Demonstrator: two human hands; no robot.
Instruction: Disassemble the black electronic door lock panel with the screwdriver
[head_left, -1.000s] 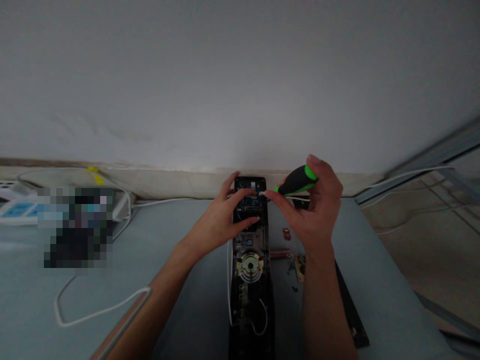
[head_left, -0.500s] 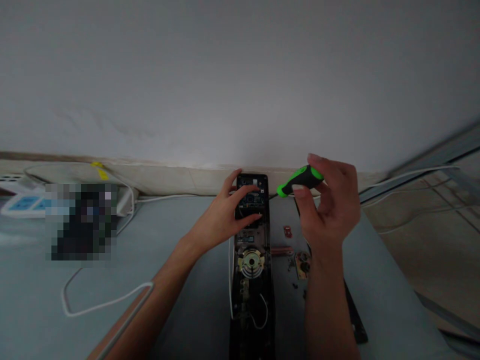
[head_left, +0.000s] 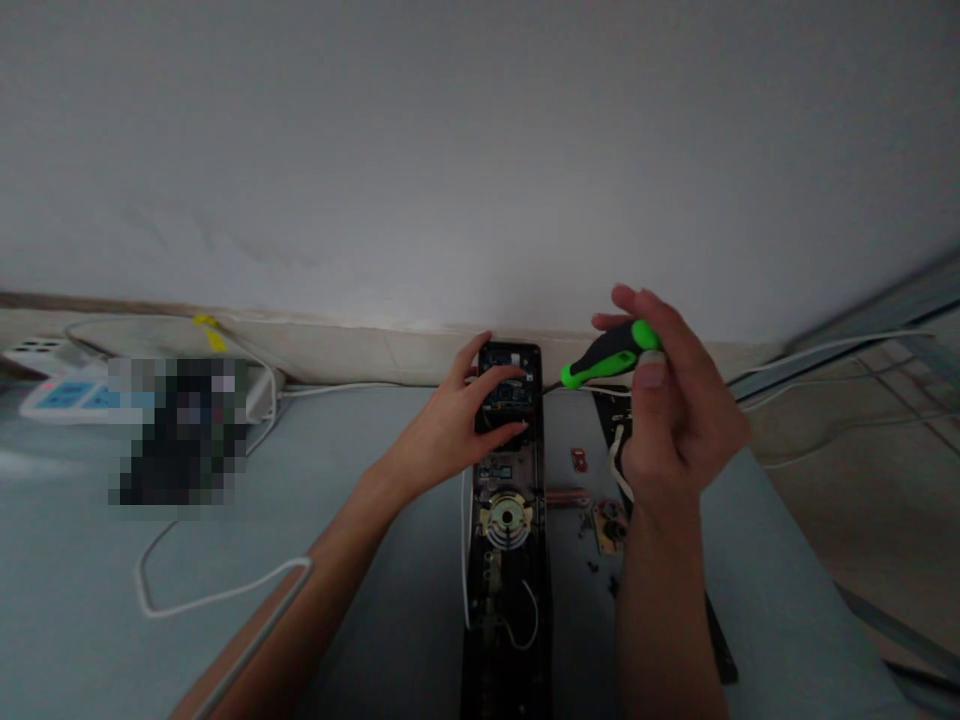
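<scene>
1. Lying at the far left edge of the table (head_left: 90, 600), a power strip (head_left: 52, 395) sits by the wall, with a blurred-out dark patch just to its right.
2. A white cable (head_left: 217, 597) loops across the table surface near the left forearm.
3. The left hand (head_left: 450, 430) rests on the upper end of the lock body (head_left: 508, 560), fingers spread apart, the fingertips (head_left: 517, 373) touching the circuit board (head_left: 508, 395) inside; it grips nothing.
4. The lock body is a long black case lying open in the middle of the table, running from the wall toward the viewer. A round brass part (head_left: 508, 519) shows at its middle, and a thin white wire (head_left: 525, 625) curls lower down.
5. Just right of the case lie a small red piece (head_left: 579, 460), a copper-coloured rod (head_left: 566, 496) and a small brass part (head_left: 609, 525) among loose screws.
6. The right hand (head_left: 675, 410) is raised above the table, fingers and thumb closed round the screwdriver (head_left: 607, 357). Its green and black handle points left, with the tip close to the top right corner of the case; whether it touches cannot be told.
7. A black plate (head_left: 716, 640) lies beneath the right forearm, mostly hidden.
</scene>
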